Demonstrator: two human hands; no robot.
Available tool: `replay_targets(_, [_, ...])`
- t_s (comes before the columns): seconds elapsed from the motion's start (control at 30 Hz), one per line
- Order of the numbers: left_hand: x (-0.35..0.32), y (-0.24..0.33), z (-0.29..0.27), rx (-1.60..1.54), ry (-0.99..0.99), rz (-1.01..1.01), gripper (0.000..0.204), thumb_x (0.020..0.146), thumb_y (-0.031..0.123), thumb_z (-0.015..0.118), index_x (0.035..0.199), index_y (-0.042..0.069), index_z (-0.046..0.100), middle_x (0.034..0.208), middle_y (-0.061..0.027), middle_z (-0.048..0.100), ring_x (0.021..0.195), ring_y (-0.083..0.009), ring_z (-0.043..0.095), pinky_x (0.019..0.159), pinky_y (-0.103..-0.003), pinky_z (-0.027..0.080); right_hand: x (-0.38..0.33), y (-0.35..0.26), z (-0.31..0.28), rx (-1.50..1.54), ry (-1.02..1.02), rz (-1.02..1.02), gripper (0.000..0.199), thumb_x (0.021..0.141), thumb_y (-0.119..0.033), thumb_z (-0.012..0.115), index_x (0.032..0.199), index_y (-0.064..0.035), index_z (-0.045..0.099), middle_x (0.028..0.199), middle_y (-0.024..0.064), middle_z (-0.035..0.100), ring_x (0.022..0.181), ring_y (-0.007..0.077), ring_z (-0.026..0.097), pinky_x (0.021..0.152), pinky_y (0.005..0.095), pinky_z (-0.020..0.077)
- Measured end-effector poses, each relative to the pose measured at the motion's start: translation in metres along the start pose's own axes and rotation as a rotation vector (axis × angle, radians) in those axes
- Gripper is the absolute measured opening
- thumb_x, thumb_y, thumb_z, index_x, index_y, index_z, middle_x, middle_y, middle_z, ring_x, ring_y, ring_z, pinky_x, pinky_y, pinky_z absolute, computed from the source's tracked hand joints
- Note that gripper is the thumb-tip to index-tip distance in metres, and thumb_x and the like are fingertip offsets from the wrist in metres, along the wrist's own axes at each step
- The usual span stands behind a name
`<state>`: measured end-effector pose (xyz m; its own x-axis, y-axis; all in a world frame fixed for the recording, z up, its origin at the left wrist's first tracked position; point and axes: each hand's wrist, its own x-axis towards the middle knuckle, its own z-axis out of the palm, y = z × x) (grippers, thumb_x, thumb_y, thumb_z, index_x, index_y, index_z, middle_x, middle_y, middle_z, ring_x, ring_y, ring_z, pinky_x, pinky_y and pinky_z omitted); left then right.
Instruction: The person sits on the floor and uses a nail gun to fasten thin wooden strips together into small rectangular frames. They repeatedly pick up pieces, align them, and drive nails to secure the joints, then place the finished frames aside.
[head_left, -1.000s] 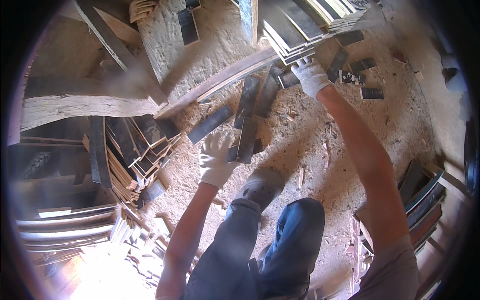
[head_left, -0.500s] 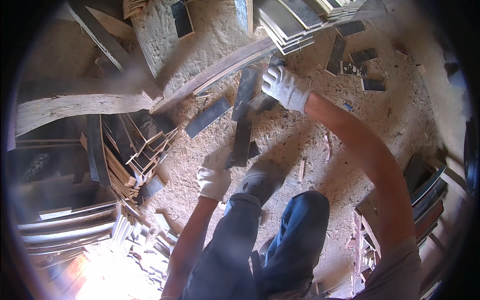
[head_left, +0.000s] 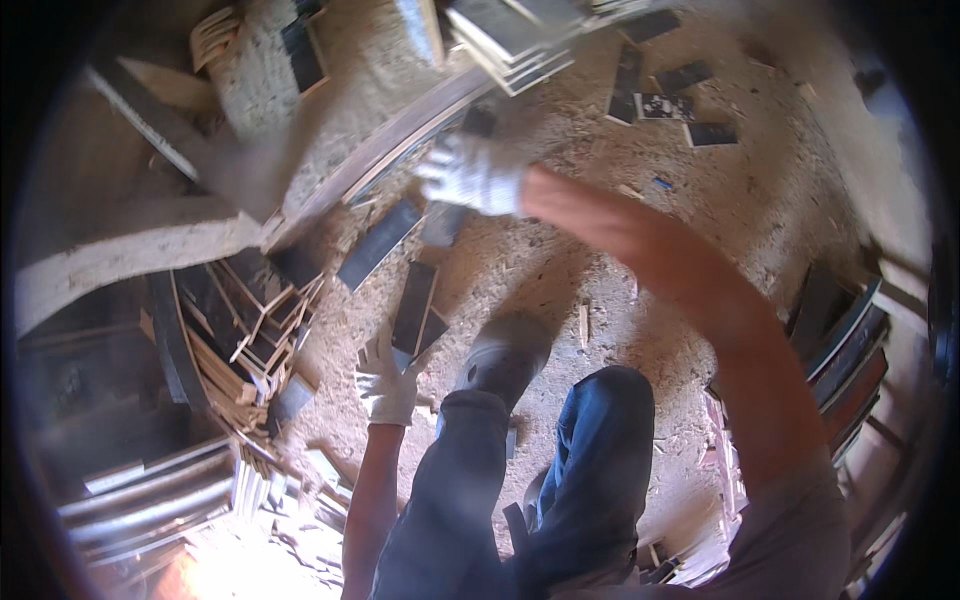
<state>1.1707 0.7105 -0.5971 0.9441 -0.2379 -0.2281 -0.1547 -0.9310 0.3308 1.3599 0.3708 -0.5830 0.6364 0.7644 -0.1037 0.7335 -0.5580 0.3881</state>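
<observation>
My left hand, in a pale work glove, has its fingers spread beside the lower end of a short dark board. Its thumb is close to a small dark piece lying partly under that board; whether they touch I cannot tell. My right hand, also gloved and somewhat blurred, reaches left over the dirt floor with fingers stretched out. Below it is a dusty dark board, above it another dark board. A longer dark board lies between my hands, to their left.
A curved wooden beam crosses at left. Stacked dark-faced boards stand at the top; several loose pieces lie upper right. Jumbled boards fill the left, and more lean at right. A gloved hand shows at top left.
My right hand has moved left, away from the upper dark board. My left hand has shifted slightly down and left, its fingers now apart. The whole view has shifted.
</observation>
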Motion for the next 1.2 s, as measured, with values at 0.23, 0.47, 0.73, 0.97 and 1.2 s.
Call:
replay_targets(0.23, [-0.023, -0.030, -0.005, -0.029, -0.112, 0.141, 0.066, 0.070, 0.001, 0.072, 0.135, 0.003, 0.056, 0.117, -0.0183, 0.060, 0.111, -0.0415, 0.057, 0.097, -0.054, 0.046, -0.004, -0.016, -0.003, -0.048, -0.311, 0.093, 0.024, 0.095, -0.025, 0.063, 0.112, -0.0091, 0.064, 0.113, 0.0084, 0.059, 0.112, 0.0225, 0.056, 0.093, 0.0399, 0.0514])
replay_targets(0.47, [-0.024, -0.009, -0.028, -0.022, -0.169, 0.182, 0.053, 0.071, 0.007, 0.073, 0.124, 0.004, 0.062, 0.117, -0.0157, 0.064, 0.108, -0.0376, 0.060, 0.094, -0.049, 0.050, -0.024, -0.041, -0.085, 1.114, -0.457, 0.124, 0.045, 0.071, -0.015, 0.075, 0.113, -0.0002, 0.066, 0.112, 0.0125, 0.062, 0.111, 0.0280, 0.058, 0.101, 0.0443, 0.0486])
replay_targets(0.73, [0.016, 0.021, -0.028, -0.068, -0.307, 0.323, 0.066, 0.068, 0.001, 0.071, 0.134, 0.006, 0.061, 0.116, -0.0155, 0.064, 0.106, -0.0373, 0.059, 0.092, -0.048, 0.051, -0.011, -0.123, -0.045, 0.619, -0.094, -0.215, 0.039, 0.095, -0.027, 0.057, 0.134, -0.0277, 0.052, 0.163, 0.0024, 0.039, 0.143, 0.0283, 0.046, 0.113, 0.0446, 0.0374])
replay_targets(0.97, [0.012, -0.001, -0.046, 0.116, -0.363, 0.329, 0.072, 0.069, 0.002, 0.079, 0.137, 0.005, 0.057, 0.115, -0.0147, 0.061, 0.109, -0.0374, 0.057, 0.094, -0.049, 0.050, 0.017, -0.154, -0.032, 0.658, -0.036, -0.039, 0.004, 0.089, -0.019, 0.062, 0.089, -0.0161, 0.059, 0.111, 0.0058, 0.057, 0.101, 0.0232, 0.056, 0.077, 0.0403, 0.0463])
replay_targets(1.2, [0.001, -0.007, -0.070, -0.037, -0.197, 0.123, 0.066, 0.079, -0.007, 0.072, 0.141, 0.002, 0.048, 0.127, -0.0187, 0.051, 0.121, -0.0401, 0.052, 0.106, -0.050, 0.043, -0.077, -0.131, -0.053, 0.898, 0.270, 0.794, 0.011, 0.075, -0.007, 0.068, 0.064, -0.0061, 0.066, 0.076, 0.0160, 0.066, 0.076, 0.0295, 0.066, 0.060, 0.0448, 0.0506])
